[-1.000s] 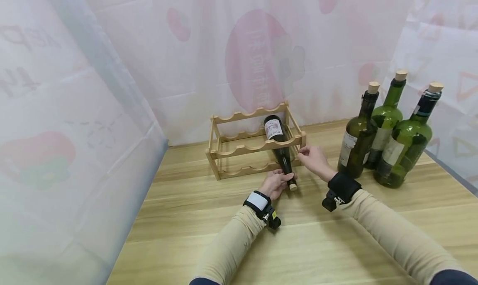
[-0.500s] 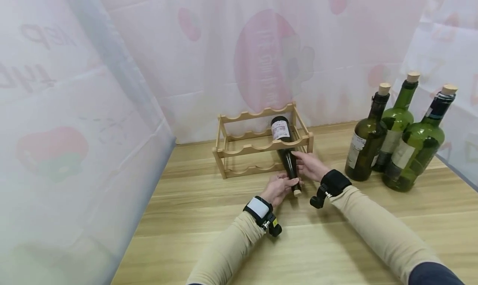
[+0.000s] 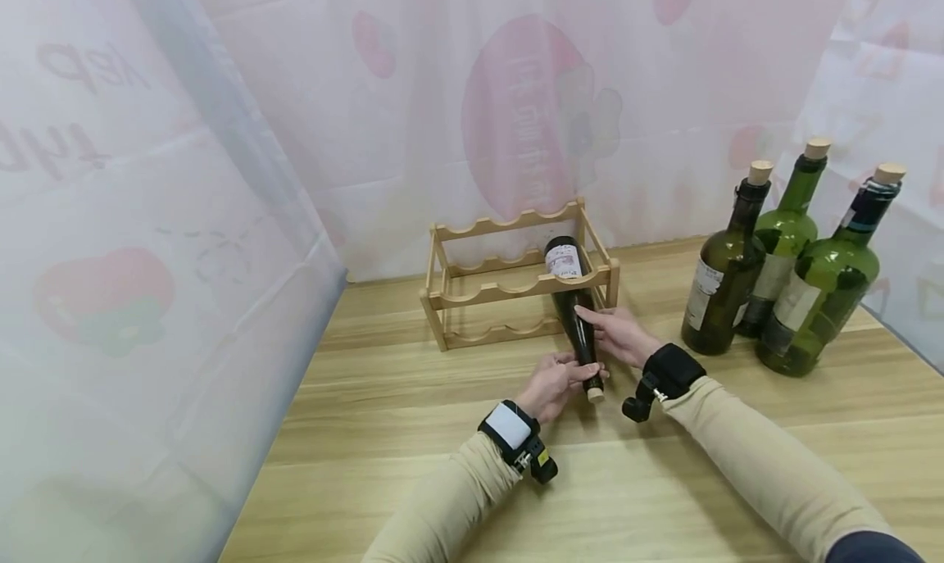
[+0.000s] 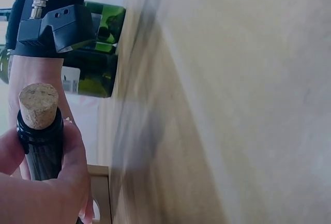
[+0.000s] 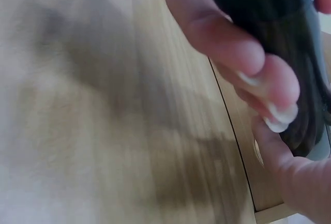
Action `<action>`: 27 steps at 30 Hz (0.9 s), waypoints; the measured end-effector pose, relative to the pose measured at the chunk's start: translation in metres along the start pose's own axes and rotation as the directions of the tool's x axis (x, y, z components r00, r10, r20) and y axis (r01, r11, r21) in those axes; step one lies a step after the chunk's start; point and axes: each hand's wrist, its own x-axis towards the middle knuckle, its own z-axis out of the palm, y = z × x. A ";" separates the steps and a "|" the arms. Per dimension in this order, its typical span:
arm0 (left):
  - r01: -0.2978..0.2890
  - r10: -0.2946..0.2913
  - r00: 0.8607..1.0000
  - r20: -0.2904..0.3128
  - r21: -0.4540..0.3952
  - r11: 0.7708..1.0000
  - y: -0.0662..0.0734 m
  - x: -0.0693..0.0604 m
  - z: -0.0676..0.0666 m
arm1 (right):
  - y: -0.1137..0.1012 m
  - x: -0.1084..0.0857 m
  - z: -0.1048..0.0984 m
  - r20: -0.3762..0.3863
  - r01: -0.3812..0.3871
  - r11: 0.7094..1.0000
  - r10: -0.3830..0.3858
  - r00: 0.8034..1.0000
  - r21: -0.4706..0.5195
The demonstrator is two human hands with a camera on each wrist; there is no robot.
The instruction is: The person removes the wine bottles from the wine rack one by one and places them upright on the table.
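Note:
A dark wine bottle point(image 3: 571, 305) leans down out of the wooden wine rack point(image 3: 490, 294), its labelled base lying inside the rack and its corked neck pointing toward me. My left hand point(image 3: 547, 389) grips the neck just behind the cork point(image 4: 39, 105), thumb on one side and fingers on the other. Further up, my right hand point(image 3: 623, 336) holds the bottle from the right side, thumb over it. Fingers of both hands are partly hidden by the bottle. In the right wrist view the dark glass point(image 5: 289, 43) fills the upper right, with fingers around it.
Several steps right of the rack stand a dark bottle point(image 3: 719, 280), a green bottle point(image 3: 785, 231) and another green bottle point(image 3: 826, 284), all upright and corked. Behind the wooden table point(image 3: 369, 399) hangs a printed white curtain point(image 3: 413, 137).
My right hand has come from the rack's right end onto the bottle. The bottle, with my left hand on its neck, has slid a little toward me out of the rack.

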 end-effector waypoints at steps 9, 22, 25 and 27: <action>0.006 -0.005 1.000 0.025 -0.030 1.000 -0.010 -0.012 0.002 | 0.007 -0.011 0.000 -0.038 -0.021 0.999 0.020 0.999 -0.032; 0.008 -0.008 0.998 0.060 -0.007 1.000 -0.015 -0.027 0.002 | 0.014 -0.026 0.003 -0.019 0.022 0.999 -0.023 1.000 -0.034; 0.008 -0.009 0.998 0.060 0.001 1.000 -0.016 -0.030 0.002 | 0.015 -0.029 0.004 -0.012 0.030 0.999 -0.031 0.999 -0.039; 0.012 -0.012 0.999 0.052 0.000 1.000 -0.016 -0.033 0.003 | 0.016 -0.032 0.005 -0.008 0.031 0.999 -0.032 0.999 -0.042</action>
